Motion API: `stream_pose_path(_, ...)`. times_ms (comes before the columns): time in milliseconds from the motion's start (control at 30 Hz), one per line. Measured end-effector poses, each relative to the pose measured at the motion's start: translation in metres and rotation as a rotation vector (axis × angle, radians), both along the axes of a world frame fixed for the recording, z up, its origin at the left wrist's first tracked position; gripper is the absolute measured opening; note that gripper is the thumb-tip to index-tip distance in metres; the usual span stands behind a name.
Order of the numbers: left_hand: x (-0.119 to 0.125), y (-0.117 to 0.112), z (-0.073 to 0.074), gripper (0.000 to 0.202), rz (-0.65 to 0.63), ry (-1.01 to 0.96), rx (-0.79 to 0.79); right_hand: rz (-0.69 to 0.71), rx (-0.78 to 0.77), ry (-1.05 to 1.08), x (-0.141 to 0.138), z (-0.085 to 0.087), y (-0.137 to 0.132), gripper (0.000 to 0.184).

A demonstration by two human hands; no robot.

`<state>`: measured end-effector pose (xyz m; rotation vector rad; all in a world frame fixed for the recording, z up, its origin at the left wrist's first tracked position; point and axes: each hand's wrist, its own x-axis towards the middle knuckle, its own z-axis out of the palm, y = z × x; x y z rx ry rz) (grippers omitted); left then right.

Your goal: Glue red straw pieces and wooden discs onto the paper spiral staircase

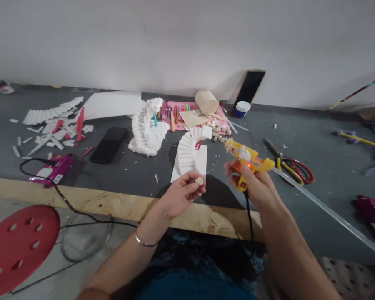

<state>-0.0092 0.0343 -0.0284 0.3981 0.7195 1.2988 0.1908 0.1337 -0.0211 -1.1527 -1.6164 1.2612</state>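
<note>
Scraps (58, 126) litter a table (137, 177) at 9 o'clock in what looks like a craft workshop, though a home cannot be ruled out; a glue gun (253, 154) and scissors (283, 156) show at 3, a stool (20, 246) at 8.

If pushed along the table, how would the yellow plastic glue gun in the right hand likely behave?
The yellow plastic glue gun would probably swing awkwardly, as a long translucent glue stick juts out behind it. That stick seems fairly stiff, since it runs nearly straight without obvious sagging. The thin black cord hanging from the handle might drag or tug.
</note>
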Motion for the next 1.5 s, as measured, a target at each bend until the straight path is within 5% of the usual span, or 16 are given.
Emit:
stream_pose_path(100, 0.0, 0.003, -0.002, 0.03, 0.067, -0.057, -0.024, 0.187, -0.164, 0.074, 0.0, 0.0, -0.036, 0.054)
stream_pose_path(367, 0.001, 0.004, -0.004, 0.026, 0.119, -0.01, -0.068, 0.264, -0.202, 0.003, 0.005, -0.003, -0.086, 0.034)
stream_pose_path(767, 0.002, 0.005, 0.0, 0.024, 0.114, -0.007, -0.058, 0.192, -0.116, 0.086, 0.007, -0.019, -0.093, 0.036)
stream_pose_path(1500, 0.002, 0.006, -0.004, 0.026, 0.097, -0.034, -0.042, 0.19, 0.023, -0.079, 0.001, -0.007, -0.094, 0.033)
